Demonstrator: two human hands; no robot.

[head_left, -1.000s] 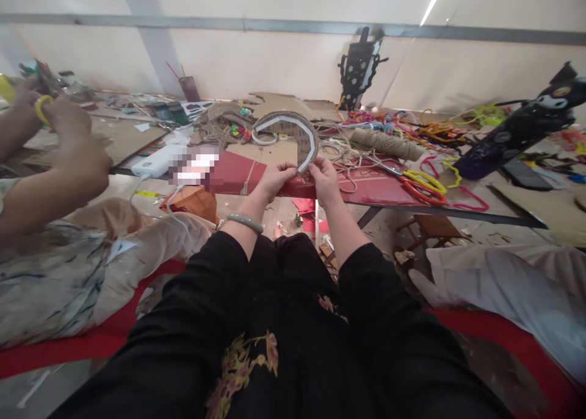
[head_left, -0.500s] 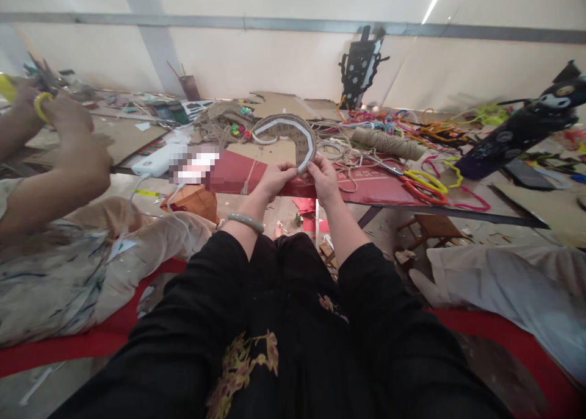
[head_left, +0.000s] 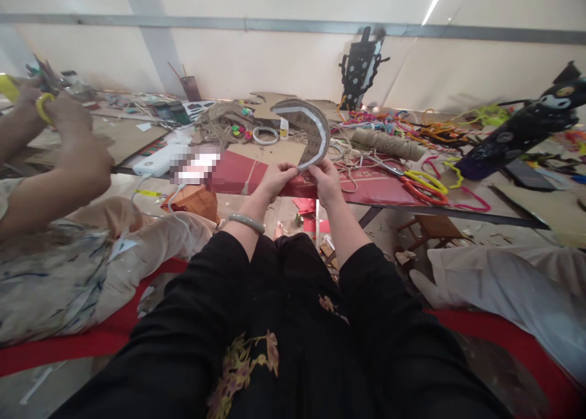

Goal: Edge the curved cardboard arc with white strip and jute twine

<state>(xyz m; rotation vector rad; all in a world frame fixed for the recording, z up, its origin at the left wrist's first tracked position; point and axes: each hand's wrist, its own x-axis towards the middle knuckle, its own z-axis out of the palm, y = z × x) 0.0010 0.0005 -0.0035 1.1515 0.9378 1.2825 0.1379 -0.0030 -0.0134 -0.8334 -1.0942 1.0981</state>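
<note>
1. Just above the red cardboard [head_left: 233, 174], at centre, a curved cardboard piece [head_left: 315, 139] with a white strip along its arc leans rightward.
2. Its lower end is pinched by the left hand [head_left: 276, 179] and right hand [head_left: 328, 181], thumbs and fingers closed on it.
3. Compared with half a second ago, its arc has swung right, exposing the white ring [head_left: 265, 143] and a small white-and-yellow container [head_left: 284, 130]; it seems to be being adjusted.
4. The hands hide the pinched end; its print is too blurred to read fully.
5. Farther out, right, lies a twine spool [head_left: 387, 143]; left, a co-worker's hand [head_left: 68, 113], its grip unclear.
</note>
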